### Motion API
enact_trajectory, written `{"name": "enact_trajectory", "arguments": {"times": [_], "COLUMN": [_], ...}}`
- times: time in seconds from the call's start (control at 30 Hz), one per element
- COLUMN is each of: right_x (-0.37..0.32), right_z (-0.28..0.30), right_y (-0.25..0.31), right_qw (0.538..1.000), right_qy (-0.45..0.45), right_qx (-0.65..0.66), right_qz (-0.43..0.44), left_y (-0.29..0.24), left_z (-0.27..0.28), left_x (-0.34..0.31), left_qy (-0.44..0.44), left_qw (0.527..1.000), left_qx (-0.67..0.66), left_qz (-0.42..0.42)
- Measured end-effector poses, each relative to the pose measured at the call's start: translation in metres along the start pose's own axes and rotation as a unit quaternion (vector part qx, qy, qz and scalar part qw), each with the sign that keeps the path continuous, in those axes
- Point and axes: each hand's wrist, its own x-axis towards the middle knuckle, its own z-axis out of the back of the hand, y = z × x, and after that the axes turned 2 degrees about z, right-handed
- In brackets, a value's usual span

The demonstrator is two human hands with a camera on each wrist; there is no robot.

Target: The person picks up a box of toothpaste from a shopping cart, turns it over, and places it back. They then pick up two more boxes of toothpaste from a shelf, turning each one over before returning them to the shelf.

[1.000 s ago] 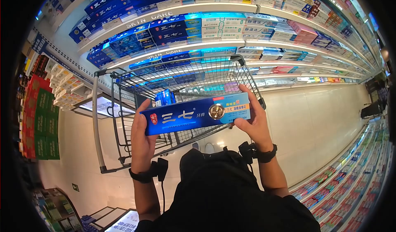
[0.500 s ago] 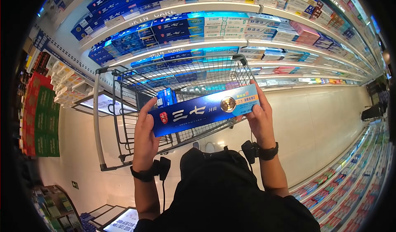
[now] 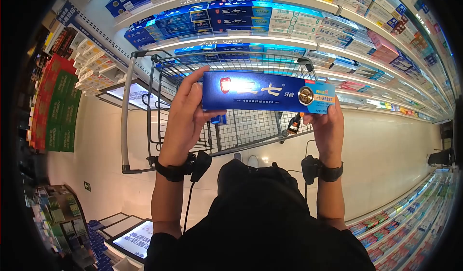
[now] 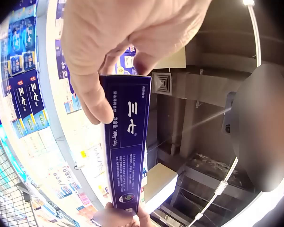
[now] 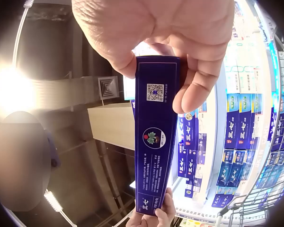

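Both hands hold a long blue toothpaste box (image 3: 255,92) level before the body, its printed front facing up toward the head camera. My left hand (image 3: 185,114) grips the left end, with fingers behind and thumb along the lower edge. The lighter blue right end is pinched by my right hand (image 3: 329,131). Bright glare covers part of the front near the left. In the left wrist view, a narrow side of the toothpaste box (image 4: 125,142) shows white lettering. The right wrist view shows a QR code and a round plant picture on the toothpaste box (image 5: 156,132).
Under the box stands a wire shopping cart (image 3: 128,117) holding a small blue box (image 3: 218,119) and a dark bottle (image 3: 293,124). Shelves (image 3: 212,0) of toothpaste boxes line the far side. Red and green cartons (image 3: 55,107) stand at left, another stocked shelf (image 3: 395,223) at lower right.
The toothpaste box has risen in the view and levelled out from its tilt, both hands moving with it. The cart and shelves have shifted up and rightward in the head view, and the dark bottle shows now.
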Motion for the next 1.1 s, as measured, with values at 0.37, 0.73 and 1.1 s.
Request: {"name": "enact_trajectory", "arguments": {"times": [0.37, 0.73, 1.1], "right_x": [0.005, 0.016, 0.027], "right_z": [-0.003, -0.007, -0.018], "right_y": [-0.005, -0.003, 0.004], "right_qw": [1.0, 0.999, 0.997], "right_qy": [0.0, 0.018, -0.005], "right_qx": [0.007, 0.022, 0.055], "right_qz": [0.002, 0.015, 0.051], "left_y": [0.011, 0.002, 0.026], "left_z": [0.007, 0.004, 0.011], "left_x": [-0.003, 0.001, -0.002], "left_qy": [-0.01, -0.05, -0.054], "left_qw": [0.999, 0.998, 0.997], "left_qx": [-0.033, 0.029, 0.052], "left_qz": [-0.033, -0.04, -0.026]}}
